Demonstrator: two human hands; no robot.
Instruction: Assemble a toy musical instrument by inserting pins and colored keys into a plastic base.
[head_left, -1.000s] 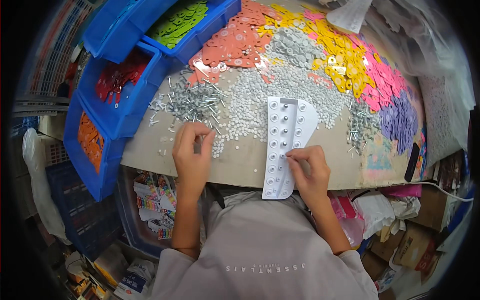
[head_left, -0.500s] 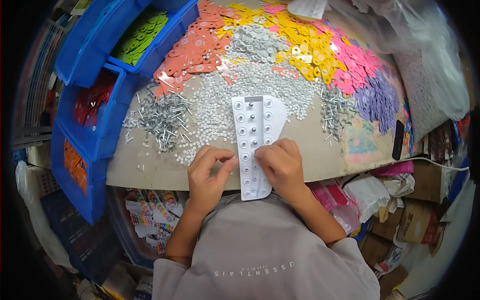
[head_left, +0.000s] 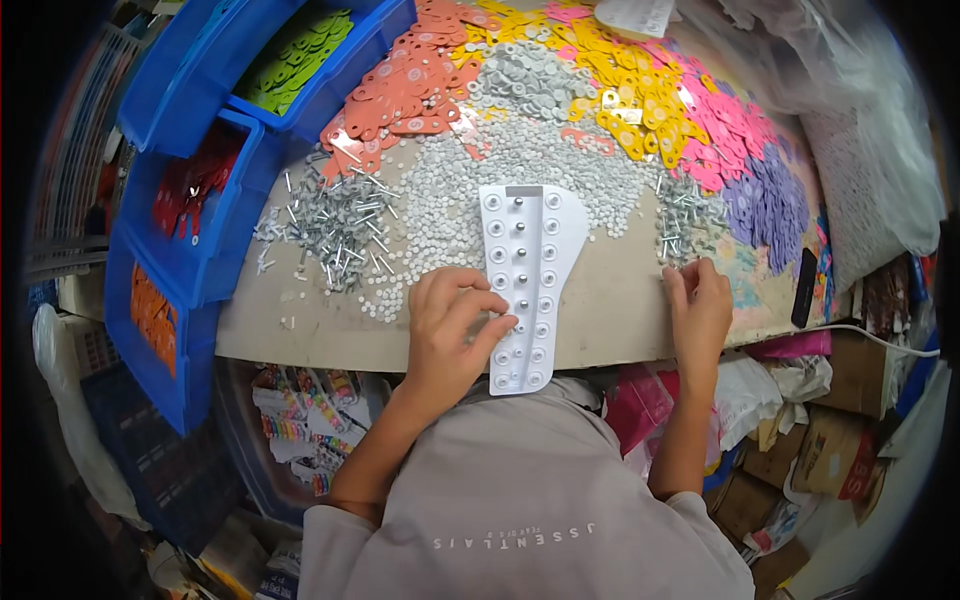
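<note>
A white plastic jig (head_left: 519, 300) stands lengthwise at the table's near edge. Round white cups line both its long sides, and several metal studs sit along the middle channel. My left hand (head_left: 447, 330) is closed in a pinch, its fingertips over the channel's lower half; anything between them is too small to make out. Off to the right, my right hand (head_left: 703, 310) has its thumb and fingers together just below a small pile of metal rivets (head_left: 685, 218). What it may hold there is hidden. Many small white round pieces (head_left: 440, 210) lie spread beyond the jig.
Another rivet pile (head_left: 345, 230) lies at left. Behind are grey washers (head_left: 530, 80) and salmon (head_left: 415, 75), yellow (head_left: 645, 110), pink (head_left: 725, 135) and purple (head_left: 768, 205) flat tags. Blue bins (head_left: 215, 270) line the left; a clear plastic bag (head_left: 850, 170) stands at right.
My right hand has left the jig and moved right to the small rivet pile. My left hand has come in from beside the jig to its channel.
</note>
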